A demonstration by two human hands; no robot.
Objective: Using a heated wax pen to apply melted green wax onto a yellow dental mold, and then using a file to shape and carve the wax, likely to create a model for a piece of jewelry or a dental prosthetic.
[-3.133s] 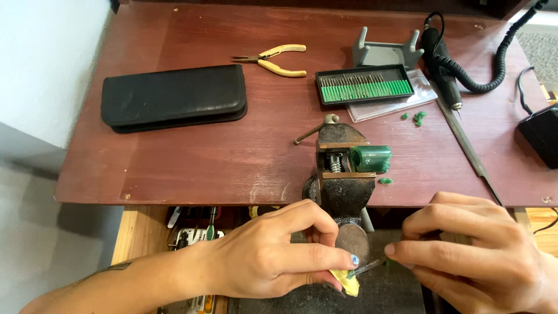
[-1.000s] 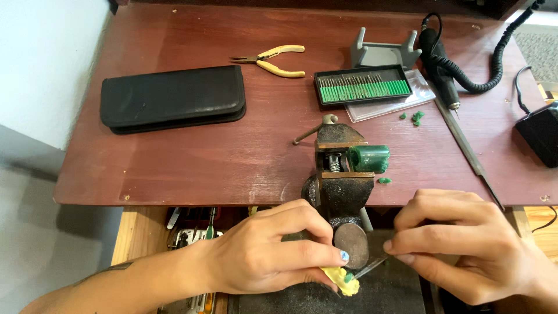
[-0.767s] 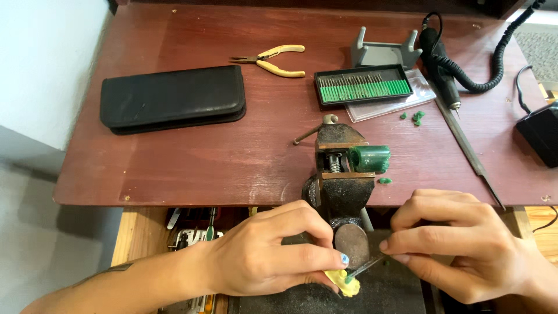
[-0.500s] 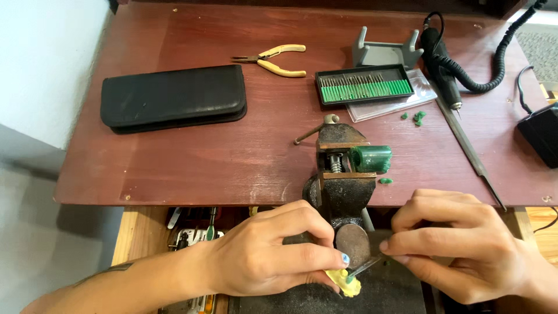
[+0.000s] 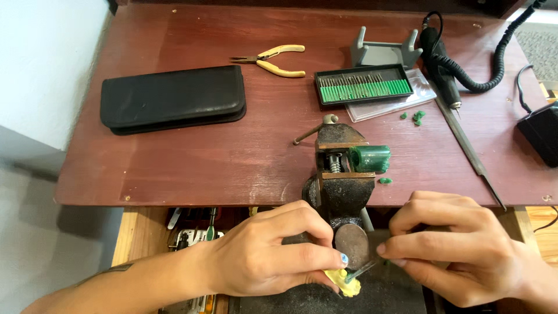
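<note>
Head view: left hand [image 5: 267, 256] is pinching a yellow piece [image 5: 344, 284] below the desk [image 5: 192, 163] vise [image 5: 343, 180] while right hand [image 5: 459, 256], clamped on a thin tool [image 5: 361, 271], is working it, risking a slip into fingertips.

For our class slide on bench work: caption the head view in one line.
Left hand pinches a yellow piece, right hand works a thin tool on it, below a bench vise.

reddish wood workbench [image 5: 174, 168], white wall [image 5: 46, 64], grey floor [image 5: 40, 244]
</note>
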